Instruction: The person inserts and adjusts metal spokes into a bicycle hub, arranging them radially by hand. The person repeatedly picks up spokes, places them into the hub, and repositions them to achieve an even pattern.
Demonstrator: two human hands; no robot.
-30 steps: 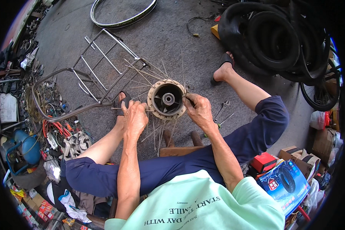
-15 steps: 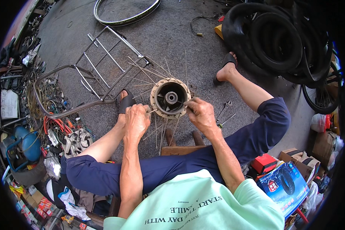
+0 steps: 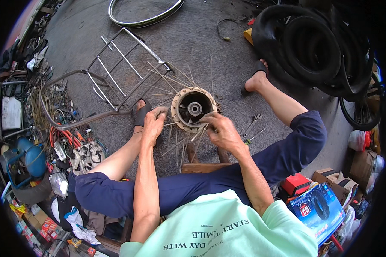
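Observation:
A pale, grimy wheel hub (image 3: 175, 108) faces up between my feet, its hollow centre showing a bearing. Thin metal spokes (image 3: 163, 94) fan out from its drilled flange. Left of the hub and apart from it is my left hand (image 3: 152, 125), fingers bent and pressed together; whatever they pinch is hidden. My right hand (image 3: 222, 132) reaches over the hub's lower right edge. Its thumb and fingers are closed at the flange, beside a short bright spoke (image 3: 196, 136), and I cannot make out what is between them.
A metal rack frame (image 3: 123, 58) lies at the left, with a wheel rim (image 3: 146, 25) beyond it. Black tyres (image 3: 266, 40) are piled at the far right. A wrench (image 3: 255, 120) and a screwdriver (image 3: 254, 136) lie right of the hub. A wooden stool (image 3: 201, 168) is nearer.
My left hand has drawn away from the hub's left edge, fingertips lifting up and left. My right hand's fingers have shifted left over the flange. The view has moved slightly.

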